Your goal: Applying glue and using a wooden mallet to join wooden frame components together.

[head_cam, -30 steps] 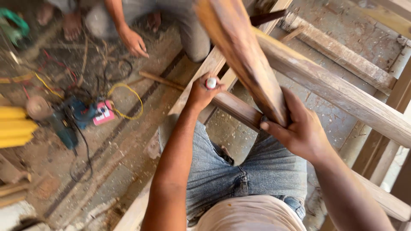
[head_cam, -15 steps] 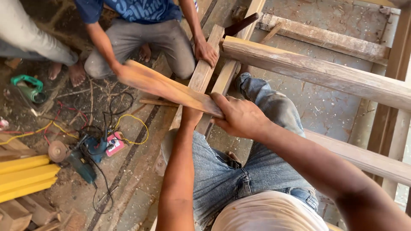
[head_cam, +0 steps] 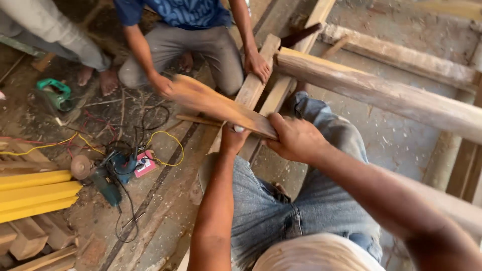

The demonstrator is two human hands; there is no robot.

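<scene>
Head view: right hand (head_cam: 296, 138) fingers curl round the wooden plank (head_cam: 221, 106); left hand (head_cam: 233, 138) beneath, grip hidden.

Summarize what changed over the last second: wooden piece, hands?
The wooden piece, raised steeply a second ago, has swung down flat, its far end toward the co-worker. The right hand still grips it; the left hand stays on the plank beneath. The beam is unmoved.

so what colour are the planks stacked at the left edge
Bright yellow planks, lying beside bare wood offcuts. Clearest in the head view, lower left.
</scene>
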